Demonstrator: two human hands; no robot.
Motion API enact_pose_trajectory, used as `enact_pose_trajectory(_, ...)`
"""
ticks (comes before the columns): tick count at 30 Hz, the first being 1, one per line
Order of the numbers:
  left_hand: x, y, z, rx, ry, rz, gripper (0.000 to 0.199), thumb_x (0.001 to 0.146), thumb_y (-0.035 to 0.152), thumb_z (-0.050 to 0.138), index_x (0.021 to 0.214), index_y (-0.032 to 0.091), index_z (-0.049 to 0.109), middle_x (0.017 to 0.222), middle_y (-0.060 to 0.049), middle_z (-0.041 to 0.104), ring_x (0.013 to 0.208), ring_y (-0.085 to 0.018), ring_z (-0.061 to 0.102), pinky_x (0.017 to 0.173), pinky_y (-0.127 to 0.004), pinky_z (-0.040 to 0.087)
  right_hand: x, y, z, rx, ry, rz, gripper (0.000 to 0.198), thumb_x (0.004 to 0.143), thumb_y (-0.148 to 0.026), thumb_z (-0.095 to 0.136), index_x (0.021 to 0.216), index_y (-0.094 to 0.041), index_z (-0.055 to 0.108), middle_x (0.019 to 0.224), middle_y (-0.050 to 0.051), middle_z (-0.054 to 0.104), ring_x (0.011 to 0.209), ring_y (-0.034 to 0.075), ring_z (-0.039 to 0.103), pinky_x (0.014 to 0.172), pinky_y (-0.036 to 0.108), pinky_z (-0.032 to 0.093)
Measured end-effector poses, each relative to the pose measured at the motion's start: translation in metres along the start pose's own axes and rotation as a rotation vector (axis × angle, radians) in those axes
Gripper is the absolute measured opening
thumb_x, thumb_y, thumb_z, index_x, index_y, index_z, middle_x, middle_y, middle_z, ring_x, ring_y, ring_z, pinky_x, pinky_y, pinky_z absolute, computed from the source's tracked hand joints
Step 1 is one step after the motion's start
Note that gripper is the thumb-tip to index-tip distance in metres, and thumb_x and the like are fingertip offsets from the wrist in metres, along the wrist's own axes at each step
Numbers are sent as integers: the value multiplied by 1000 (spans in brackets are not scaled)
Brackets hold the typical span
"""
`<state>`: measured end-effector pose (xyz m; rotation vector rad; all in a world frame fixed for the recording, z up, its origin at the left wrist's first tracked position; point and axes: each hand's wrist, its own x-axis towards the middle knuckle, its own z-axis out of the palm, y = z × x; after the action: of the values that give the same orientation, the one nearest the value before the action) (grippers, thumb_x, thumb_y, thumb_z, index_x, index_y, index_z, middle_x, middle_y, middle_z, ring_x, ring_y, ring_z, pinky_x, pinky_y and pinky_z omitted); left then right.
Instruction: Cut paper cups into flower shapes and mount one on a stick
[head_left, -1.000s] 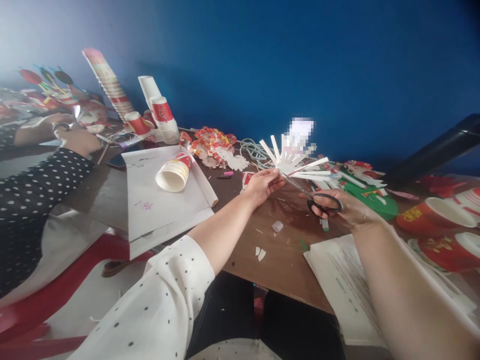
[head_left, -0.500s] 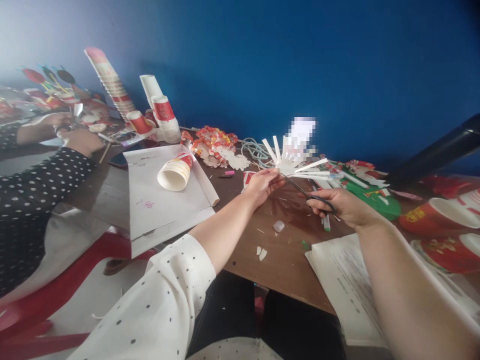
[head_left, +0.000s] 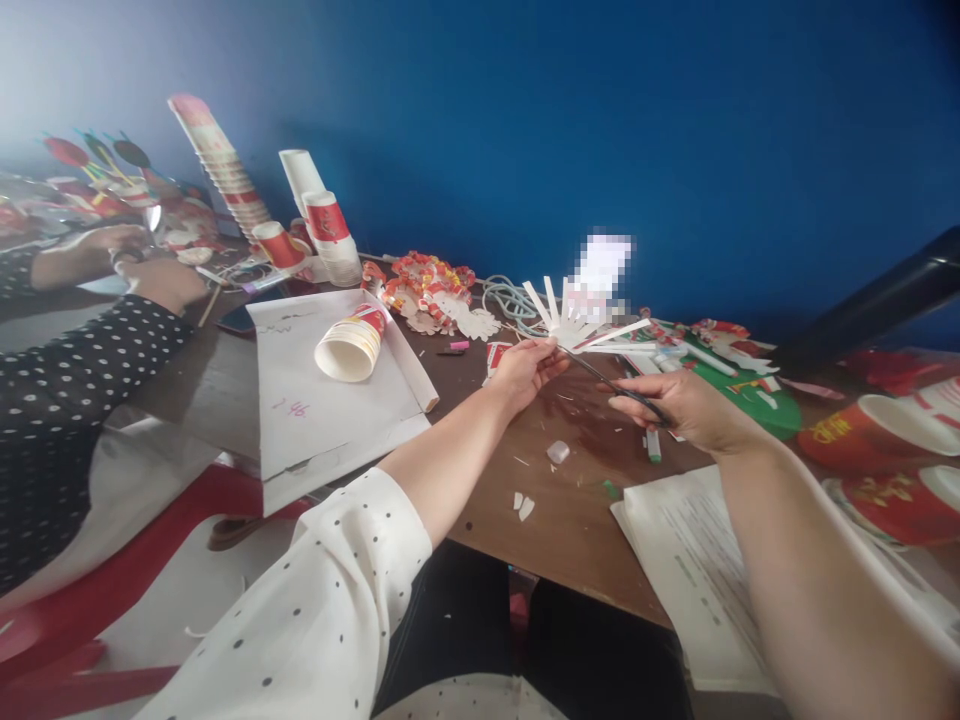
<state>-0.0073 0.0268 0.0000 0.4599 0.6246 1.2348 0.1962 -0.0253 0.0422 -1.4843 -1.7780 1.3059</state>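
Observation:
My left hand (head_left: 531, 368) pinches a paper cup cut into strips (head_left: 571, 333), its white strips fanning outward above the table. My right hand (head_left: 667, 405) is closed round the handles of dark scissors (head_left: 600, 378). Their blades reach left to the base of the strips, close to my left fingertips. How far the blades are apart cannot be made out. Below my hands, small white paper scraps (head_left: 525, 507) and a clear plastic bit (head_left: 558, 452) lie on the brown table (head_left: 577, 540).
Several nested paper cups (head_left: 349, 350) lie on a white box lid (head_left: 292, 420); cup stacks (head_left: 330, 235) stand behind. Cut red-and-white pieces (head_left: 427, 290) are heaped at the back. Papers (head_left: 682, 560) and red cups (head_left: 862, 435) sit right. A co-worker's hands (head_left: 154, 265) work at far left.
The scissors and my right hand have shifted very slightly, and the fanned strips have tipped a little to the left. My left hand keeps its pinch on the cut cup.

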Motion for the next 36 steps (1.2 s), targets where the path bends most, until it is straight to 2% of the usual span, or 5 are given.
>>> enact_pose_trajectory(10,0,2,2,-87,29,-62,20,86,8,53,67,11,57,60,-2,58,59,-6,59,71,-21,54,1,-4,6,-22,56,-54,53,65,-54,74,104,-18,72,55,-2,48,48,7,38,47,23,35)
enact_pose_trajectory(15,1,4,1,-110,4,-72,21,87,8,52,67,10,58,60,-2,58,58,-6,59,69,-18,54,2,-4,12,42,51,-14,53,65,-52,74,103,-14,72,55,-2,49,50,8,43,43,22,34)
enact_pose_trajectory(23,0,6,0,-146,-50,-124,20,87,8,53,68,9,59,60,-3,58,59,-7,60,66,-17,53,8,9,8,63,17,-41,49,73,-47,70,110,-14,69,55,-1,54,49,8,44,43,21,32)
enact_pose_trajectory(30,-1,1,2,-91,-65,-127,20,86,7,53,67,8,60,61,-4,59,59,-7,59,67,-19,54,9,9,12,144,20,-32,49,72,-46,71,110,-15,68,58,0,56,51,9,46,44,22,35)
enact_pose_trajectory(36,-2,3,4,-79,-20,-126,19,86,8,53,69,9,61,63,-4,60,60,-7,59,73,-21,54,10,3,19,139,38,-36,47,72,-50,69,102,-14,70,52,-1,52,46,8,40,40,21,29)
